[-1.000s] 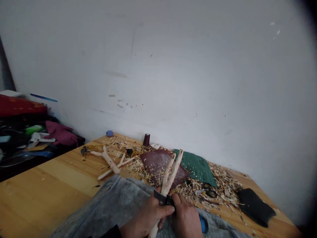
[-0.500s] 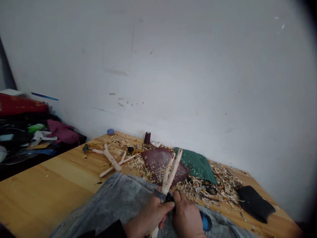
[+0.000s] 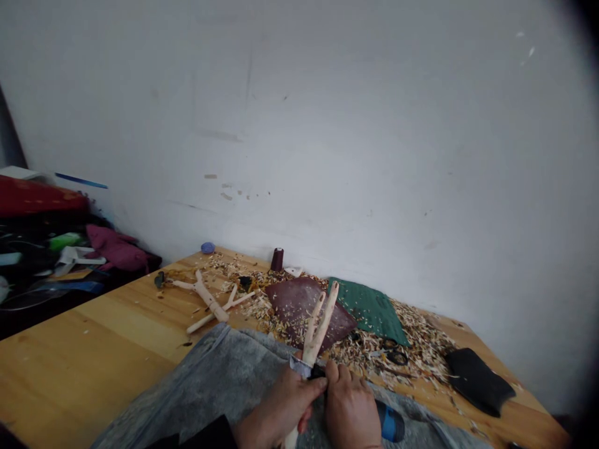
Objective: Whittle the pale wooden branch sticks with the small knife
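Now we are holding a forked branch point(image 3: 318, 330) to a knife point(image 3: 314, 371)

We are gripping the lower stem of the peeled, pale branch in our closed left hand point(image 3: 281, 408), with its butt end showing below the fist and its two prongs standing up, leaning slightly to the right. Our right hand point(image 3: 350, 411) is closed around the knife, whose blue handle point(image 3: 390, 427) sticks out below the fingers, and its short blade is resting against the branch at the fork's base, just above our left hand (the edge itself is hidden, so we cannot tell where it is biting). Both hands are working over a grey cloth point(image 3: 196, 374) across our lap, at the edge of a wooden table point(image 3: 84, 349).

Beyond the prongs, pale wood shavings point(image 3: 402, 349) are lying thickly around a maroon sheet of abrasive paper point(image 3: 304, 312) and a green sheet point(image 3: 369, 310). Black-handled scissors point(image 3: 397, 357) are sitting among the shavings, a black leather piece point(image 3: 475, 381) is lying further right, and two carved forked sticks point(image 3: 206, 299) are resting to the left, near a dark thread spool point(image 3: 277, 259).
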`<state>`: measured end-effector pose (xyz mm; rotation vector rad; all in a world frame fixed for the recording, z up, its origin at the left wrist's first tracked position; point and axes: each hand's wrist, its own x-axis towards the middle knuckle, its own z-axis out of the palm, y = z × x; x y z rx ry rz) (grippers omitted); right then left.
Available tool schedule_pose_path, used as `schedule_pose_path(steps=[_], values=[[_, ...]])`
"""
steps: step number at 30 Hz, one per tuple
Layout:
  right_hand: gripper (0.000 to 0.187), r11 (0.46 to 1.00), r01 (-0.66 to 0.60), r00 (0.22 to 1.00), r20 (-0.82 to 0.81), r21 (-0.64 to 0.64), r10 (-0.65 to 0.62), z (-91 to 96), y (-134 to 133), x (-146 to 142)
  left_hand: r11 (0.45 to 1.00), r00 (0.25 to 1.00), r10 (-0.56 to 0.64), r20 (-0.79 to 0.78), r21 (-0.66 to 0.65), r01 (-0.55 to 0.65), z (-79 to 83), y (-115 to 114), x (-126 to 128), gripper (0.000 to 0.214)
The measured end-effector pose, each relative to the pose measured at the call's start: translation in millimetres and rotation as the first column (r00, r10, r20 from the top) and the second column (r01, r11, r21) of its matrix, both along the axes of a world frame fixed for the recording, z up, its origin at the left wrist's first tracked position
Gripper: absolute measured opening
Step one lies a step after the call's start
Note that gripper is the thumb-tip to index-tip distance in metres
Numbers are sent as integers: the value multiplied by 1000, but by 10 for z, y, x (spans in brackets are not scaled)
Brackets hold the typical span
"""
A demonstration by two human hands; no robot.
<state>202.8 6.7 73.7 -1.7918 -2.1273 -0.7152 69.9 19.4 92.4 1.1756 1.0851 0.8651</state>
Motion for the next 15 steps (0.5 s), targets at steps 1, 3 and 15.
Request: schedule_pose_path(steps=[1,3,15], values=[[25,1000,8,1000,3,-1,-8,6,-5,-7,1000,1000,0,4,-5,0,9,-7,2,59],[25,1000,16,1000,2,-6,-16,14,-10,-20,1000,1000,-1,-4,-9,1,25,-19,2,56],[26,1000,25,1000,11,-13,-25,42,-22,-53,998,998,6,-63,-63,-10,70,-52,0,39]])
